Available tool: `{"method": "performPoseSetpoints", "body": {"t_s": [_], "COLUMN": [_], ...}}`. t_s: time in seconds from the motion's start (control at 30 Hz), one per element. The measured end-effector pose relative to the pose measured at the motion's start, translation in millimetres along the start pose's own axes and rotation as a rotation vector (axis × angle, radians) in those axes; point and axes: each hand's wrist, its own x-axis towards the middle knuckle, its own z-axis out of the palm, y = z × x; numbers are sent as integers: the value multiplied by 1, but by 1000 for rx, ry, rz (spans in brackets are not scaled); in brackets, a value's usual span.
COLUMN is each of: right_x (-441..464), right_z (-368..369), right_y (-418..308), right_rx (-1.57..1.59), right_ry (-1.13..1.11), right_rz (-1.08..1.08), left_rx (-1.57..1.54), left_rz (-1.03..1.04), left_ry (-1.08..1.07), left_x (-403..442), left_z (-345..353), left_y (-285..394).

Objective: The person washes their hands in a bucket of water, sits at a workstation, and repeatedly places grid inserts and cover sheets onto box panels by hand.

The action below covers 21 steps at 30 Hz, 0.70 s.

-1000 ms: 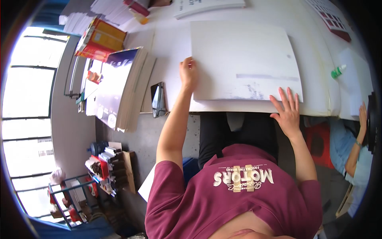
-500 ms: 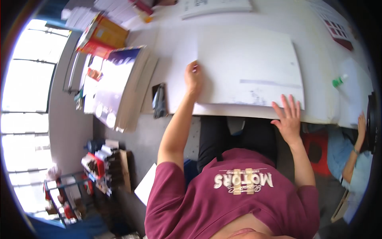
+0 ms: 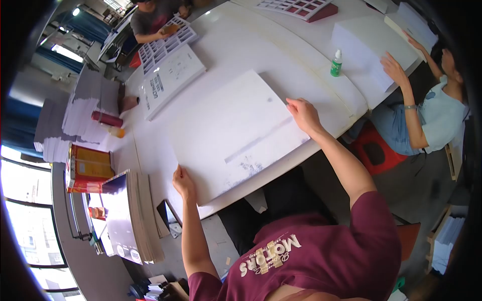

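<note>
A large flat white board (image 3: 241, 120) lies in front of me on the white table, with a long grey strip mark and dark smudges near its close edge. My left hand (image 3: 184, 182) is closed at the board's left edge, its fingertips curled in a pinch. At the opposite edge, my right hand (image 3: 304, 115) has its fingers bent around the board's side, thumb side up. The undersides of both grips are hidden. Left of my left hand, a dark phone-like object (image 3: 169, 216) rests at the table's edge.
A printed white box (image 3: 173, 78) and a compartment tray (image 3: 168, 45) stand farther back. Stacked boards (image 3: 135, 215), a red-yellow tin (image 3: 90, 165) and paper piles (image 3: 90, 105) line the left. A green bottle (image 3: 336, 64) stands right. Two co-workers sit nearby, one at right (image 3: 422, 110).
My right hand has gone from lying spread on the board's near corner to closing at its right edge. My left hand stays closed at the left edge. The view has turned and shifted.
</note>
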Motion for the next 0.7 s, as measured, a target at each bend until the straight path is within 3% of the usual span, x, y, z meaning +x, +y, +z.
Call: {"method": "performPoseSetpoints", "body": {"t_s": [0.03,0.17,0.5,0.6,0.7], "right_x": [7,2,-4,2,37], "right_z": [3,14,18,10,2], "right_y": [3,-2,-4,-3,-12], "right_rx": [45,-28,-140,-183,-215], "right_ry": [-62,-45,120,24,-114], "right_rz": [87,83,-87,-113,15], "left_rx": [-2,-24,-149,-198,-238], "left_rz": [-3,-52,-110,-127,-136], "left_ry": [1,-11,-57,-71,-86], "left_x": [0,3,7,7,8], "left_z": [0,3,3,0,-2], "left_y": [0,-9,-18,-19,-13]}}
